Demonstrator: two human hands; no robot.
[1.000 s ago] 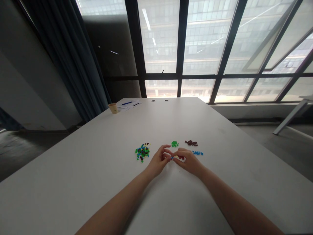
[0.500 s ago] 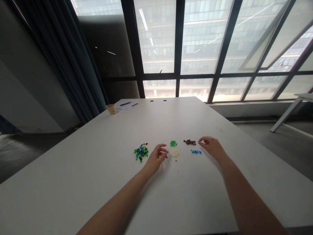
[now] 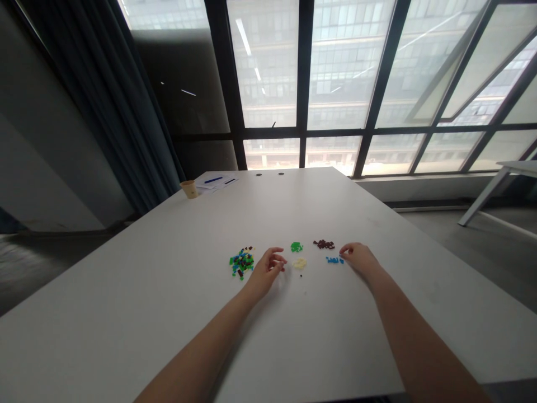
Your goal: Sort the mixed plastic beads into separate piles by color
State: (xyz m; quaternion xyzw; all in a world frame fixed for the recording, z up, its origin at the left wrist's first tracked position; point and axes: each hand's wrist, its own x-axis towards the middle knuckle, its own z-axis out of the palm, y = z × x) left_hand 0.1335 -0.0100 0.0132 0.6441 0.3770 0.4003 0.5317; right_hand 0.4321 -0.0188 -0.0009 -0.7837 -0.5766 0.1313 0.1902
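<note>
A mixed pile of small green, blue, brown and yellow pieces [image 3: 242, 262] lies left of my left hand [image 3: 272, 266], whose fingers are apart and curved, holding nothing. Right of that hand are a green pile [image 3: 296, 247] and a pale yellow pile [image 3: 300, 263], with one dark piece [image 3: 301, 275] below. The dark brown pile [image 3: 324, 244] is farther right. My right hand [image 3: 351, 255] has thumb and finger pinched at the right end of the blue pile [image 3: 334, 260]; what sits between the fingertips is too small to make out.
On the white table [image 3: 268, 212], a paper cup [image 3: 190, 189] stands at the far left edge beside papers [image 3: 207, 182] with a blue pen [image 3: 213, 179]. Two dark round discs lie near the far edge. Windows and a dark curtain are beyond.
My right hand has moved down from beside the brown pile to the right end of the blue pile. My left hand has stayed nearly still; the view has shifted slightly.
</note>
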